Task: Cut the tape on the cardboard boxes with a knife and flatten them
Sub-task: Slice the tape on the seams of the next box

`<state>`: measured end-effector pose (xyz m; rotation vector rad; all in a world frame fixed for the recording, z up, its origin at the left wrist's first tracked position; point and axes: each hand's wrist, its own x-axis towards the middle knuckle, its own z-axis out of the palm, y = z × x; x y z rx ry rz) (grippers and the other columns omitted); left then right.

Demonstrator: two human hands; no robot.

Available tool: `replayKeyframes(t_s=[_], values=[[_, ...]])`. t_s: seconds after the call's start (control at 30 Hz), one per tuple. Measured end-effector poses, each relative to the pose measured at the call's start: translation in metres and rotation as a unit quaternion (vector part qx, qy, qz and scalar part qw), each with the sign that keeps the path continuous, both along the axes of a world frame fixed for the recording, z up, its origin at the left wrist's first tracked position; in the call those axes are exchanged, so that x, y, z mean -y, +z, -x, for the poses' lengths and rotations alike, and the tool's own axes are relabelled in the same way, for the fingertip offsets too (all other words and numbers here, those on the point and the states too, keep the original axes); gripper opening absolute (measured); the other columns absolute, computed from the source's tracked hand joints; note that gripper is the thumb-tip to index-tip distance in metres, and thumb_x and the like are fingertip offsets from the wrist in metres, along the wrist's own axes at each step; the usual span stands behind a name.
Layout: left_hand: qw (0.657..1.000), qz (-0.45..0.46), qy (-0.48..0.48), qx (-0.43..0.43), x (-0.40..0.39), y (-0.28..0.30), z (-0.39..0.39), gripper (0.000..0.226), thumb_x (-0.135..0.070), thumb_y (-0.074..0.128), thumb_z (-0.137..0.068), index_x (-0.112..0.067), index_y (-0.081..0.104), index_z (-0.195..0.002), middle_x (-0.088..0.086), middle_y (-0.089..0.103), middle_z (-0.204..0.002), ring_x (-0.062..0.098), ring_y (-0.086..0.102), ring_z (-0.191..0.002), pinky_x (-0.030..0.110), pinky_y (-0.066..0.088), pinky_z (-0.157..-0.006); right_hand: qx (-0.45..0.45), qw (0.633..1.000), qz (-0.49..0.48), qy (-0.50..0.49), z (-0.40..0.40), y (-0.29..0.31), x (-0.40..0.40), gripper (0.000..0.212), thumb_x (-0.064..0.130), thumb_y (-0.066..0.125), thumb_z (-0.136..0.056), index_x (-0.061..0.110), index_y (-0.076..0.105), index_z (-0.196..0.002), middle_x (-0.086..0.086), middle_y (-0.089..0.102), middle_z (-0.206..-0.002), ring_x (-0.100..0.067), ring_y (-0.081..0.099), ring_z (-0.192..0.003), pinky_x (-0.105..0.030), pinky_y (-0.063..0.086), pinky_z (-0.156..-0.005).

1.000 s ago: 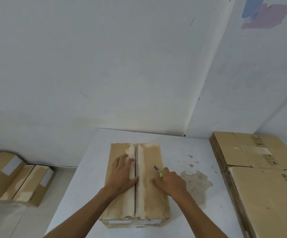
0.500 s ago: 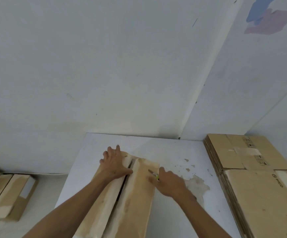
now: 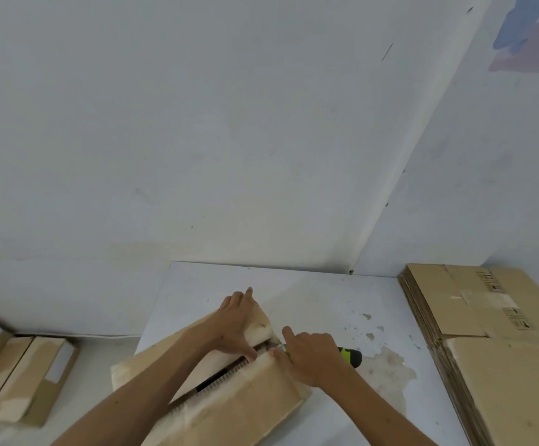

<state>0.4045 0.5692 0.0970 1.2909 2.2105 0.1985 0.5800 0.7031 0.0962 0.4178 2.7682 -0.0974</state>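
Observation:
A brown cardboard box (image 3: 245, 400) lies on the white table (image 3: 326, 300), turned diagonally, its top seam split into a dark gap. My left hand (image 3: 239, 320) rests on the left flap near the box's far end, fingers spread, thumb at the seam. My right hand (image 3: 313, 357) grips a utility knife (image 3: 350, 355) with a yellow-green and black handle at the far end of the seam. The blade is mostly hidden between my hands.
A stack of flattened cardboard boxes (image 3: 493, 349) fills the table's right side. Several taped boxes (image 3: 20, 378) sit on the floor at the left. A brownish stain (image 3: 390, 365) marks the table right of the box. White walls meet behind the table.
The box has swung from straight to diagonal and its seam has opened wider. My left hand slid to the box's far end; my right hand brought the knife to the seam's far end.

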Motion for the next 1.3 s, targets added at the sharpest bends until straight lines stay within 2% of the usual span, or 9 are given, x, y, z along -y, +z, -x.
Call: replayKeyframes(t_s=[0.3,0.5,0.77,0.93,1.0,1.07,1.17,1.23,1.3], values=[[1.000,-0.005,-0.002,0.021,0.003,-0.004,0.004,0.141,-0.053,0.087,-0.066,-0.017,-0.011,-0.162,-0.003,0.010,-0.160,0.021,0.013,-0.151,0.037,0.032,-0.119,-0.013,0.999,0.048,0.021,0.010,-0.011,-0.020,0.049,0.063,0.024,-0.105,0.020,0.046,-0.111,0.002,0.057,-0.087,-0.024,0.056,-0.075,-0.033,0.032,-0.058],[1.000,-0.004,-0.004,0.025,0.005,0.000,0.004,0.139,-0.053,0.088,-0.065,-0.018,-0.005,-0.162,-0.007,0.012,-0.157,0.017,0.020,-0.147,0.037,0.037,-0.116,-0.031,0.996,0.086,0.021,0.013,-0.007,-0.041,0.052,0.075,0.032,-0.098,0.028,0.052,-0.107,0.006,0.064,-0.088,-0.019,0.062,-0.079,-0.036,0.049,-0.074],[0.996,0.009,0.014,0.086,0.001,0.012,0.000,0.129,-0.054,0.083,-0.071,-0.024,-0.001,-0.164,-0.007,0.026,-0.157,0.015,0.036,-0.139,0.035,0.038,-0.113,-0.048,0.995,0.071,0.043,0.029,0.003,-0.052,0.039,0.059,0.031,-0.106,0.026,0.046,-0.093,0.005,0.058,-0.087,-0.021,0.055,-0.078,-0.034,0.039,-0.065],[0.970,-0.095,0.151,0.165,0.008,0.036,0.022,0.069,-0.055,0.069,-0.079,-0.043,0.050,-0.145,-0.019,0.062,-0.132,0.002,0.060,-0.117,0.032,0.049,-0.104,-0.054,0.990,0.091,-0.094,0.023,0.001,-0.052,0.051,0.068,0.023,-0.104,0.024,0.047,-0.097,0.003,0.059,-0.089,-0.020,0.061,-0.080,-0.033,0.046,-0.070],[0.972,-0.128,0.174,0.093,0.011,0.050,0.037,0.048,-0.055,0.070,-0.079,-0.047,0.062,-0.126,-0.025,0.069,-0.111,0.001,0.066,-0.104,0.029,0.053,-0.093,-0.044,0.984,0.115,-0.132,0.014,-0.005,-0.048,0.056,0.075,0.025,-0.099,0.023,0.047,-0.096,0.004,0.059,-0.090,-0.019,0.062,-0.082,-0.034,0.049,-0.073],[0.976,-0.128,0.158,-0.083,0.007,0.060,0.056,0.043,-0.039,0.072,-0.082,-0.037,0.065,-0.125,-0.018,0.069,-0.109,0.010,0.067,-0.105,0.034,0.055,-0.088,-0.015,0.973,0.163,-0.160,0.008,-0.011,-0.045,0.066,0.088,0.037,-0.087,0.023,0.048,-0.096,0.005,0.058,-0.088,-0.014,0.058,-0.077,-0.033,0.047,-0.070],[0.902,-0.187,0.124,-0.368,0.005,0.051,0.074,0.051,-0.001,0.079,-0.068,-0.012,0.063,-0.115,0.006,0.060,-0.105,0.029,0.060,-0.096,0.040,0.054,-0.071,0.059,0.953,0.239,-0.177,-0.001,-0.016,-0.044,0.081,0.092,0.061,-0.068,0.020,0.053,-0.104,0.004,0.058,-0.091,-0.011,0.056,-0.079,-0.029,0.044,-0.069],[0.881,-0.230,0.088,-0.404,0.012,0.044,0.067,0.050,0.006,0.078,-0.055,-0.009,0.061,-0.100,0.007,0.053,-0.095,0.028,0.053,-0.082,0.036,0.046,-0.061,0.086,0.936,0.290,-0.181,-0.006,-0.017,-0.043,0.080,0.083,0.073,-0.068,0.017,0.057,-0.110,0.003,0.059,-0.097,-0.011,0.057,-0.083,-0.025,0.045,-0.066],[0.906,-0.208,0.020,-0.368,0.020,0.031,0.045,0.040,-0.005,0.076,-0.063,-0.015,0.059,-0.098,0.002,0.054,-0.093,0.024,0.054,-0.078,0.030,0.037,-0.061,0.096,0.913,0.343,-0.200,-0.010,-0.016,-0.042,0.075,0.076,0.078,-0.069,0.015,0.058,-0.108,0.001,0.060,-0.094,-0.011,0.055,-0.077,-0.024,0.044,-0.060]])
